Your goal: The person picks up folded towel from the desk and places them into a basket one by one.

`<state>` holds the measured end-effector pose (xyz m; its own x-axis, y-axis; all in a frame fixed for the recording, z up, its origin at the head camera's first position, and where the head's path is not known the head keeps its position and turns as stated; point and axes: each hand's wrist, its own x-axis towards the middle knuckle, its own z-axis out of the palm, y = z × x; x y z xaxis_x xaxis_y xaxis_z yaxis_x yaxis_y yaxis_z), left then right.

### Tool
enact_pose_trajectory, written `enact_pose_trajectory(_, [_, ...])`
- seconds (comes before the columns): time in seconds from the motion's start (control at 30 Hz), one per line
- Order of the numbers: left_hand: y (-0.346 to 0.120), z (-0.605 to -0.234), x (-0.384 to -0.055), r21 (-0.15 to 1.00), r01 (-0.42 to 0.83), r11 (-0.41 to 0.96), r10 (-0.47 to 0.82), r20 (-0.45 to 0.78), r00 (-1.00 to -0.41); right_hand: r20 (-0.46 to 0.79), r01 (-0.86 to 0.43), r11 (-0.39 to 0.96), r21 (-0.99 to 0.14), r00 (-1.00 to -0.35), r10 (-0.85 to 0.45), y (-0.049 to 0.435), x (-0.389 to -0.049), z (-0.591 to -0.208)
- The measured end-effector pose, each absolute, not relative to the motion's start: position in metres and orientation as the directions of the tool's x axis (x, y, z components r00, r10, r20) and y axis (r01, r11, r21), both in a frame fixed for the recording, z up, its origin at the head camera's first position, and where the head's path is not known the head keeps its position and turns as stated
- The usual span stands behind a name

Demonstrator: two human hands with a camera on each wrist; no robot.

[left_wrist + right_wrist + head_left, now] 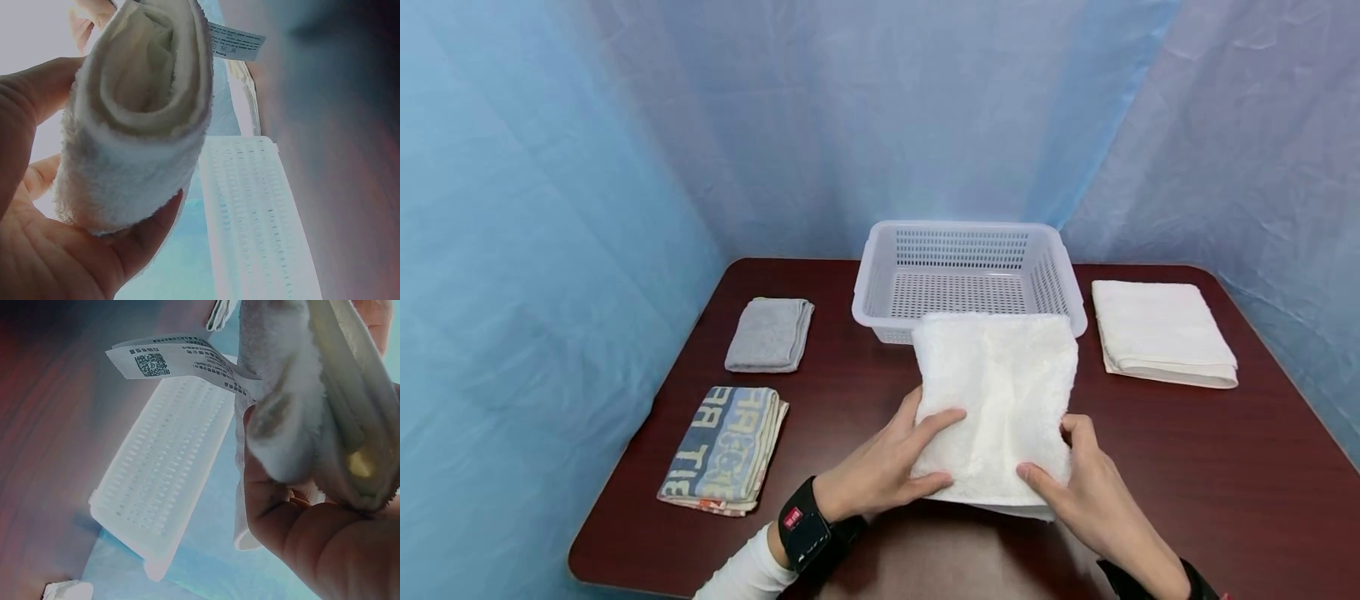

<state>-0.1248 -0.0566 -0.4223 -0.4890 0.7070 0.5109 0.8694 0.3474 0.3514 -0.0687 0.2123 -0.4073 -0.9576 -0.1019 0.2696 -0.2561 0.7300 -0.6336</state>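
A folded white fluffy towel [996, 400] is held up between both hands, in front of the plastic basket. The left hand [891, 462] grips its left side, thumb and a finger on the near face, other fingers behind. On the lower right side, the right hand [1093, 492] pinches the edge with its thumb in front. Seen from the left wrist, the towel [134, 169] shows its rolled-looking folded layers. A printed care label [181, 362] sticks out from the towel in the right wrist view.
The white perforated basket [958, 292] stands at the table's back edge. To its left lie a folded grey towel [770, 335] and a patterned blue towel [722, 450]. Another folded white towel [1161, 332] lies to the right. Blue curtains [880, 117] surround the dark table [1210, 467].
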Motion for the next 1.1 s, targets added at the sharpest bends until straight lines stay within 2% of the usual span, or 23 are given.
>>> enact_pose_trajectory(0.37, [-0.058, -0.419, -0.136, 0.400, 0.844, 0.358, 0.697, 0.487, -0.526, 0.289, -0.274, 0.713, -0.645, -0.952, -0.105, 0.213, -0.081, -0.405])
enact_pose_trajectory(1.1, [-0.063, -0.410, -0.156, 0.409, 0.841, 0.353, 0.698, 0.484, -0.528, 0.280, -0.305, 0.697, -0.649, -0.948, -0.154, 0.208, -0.101, -0.396])
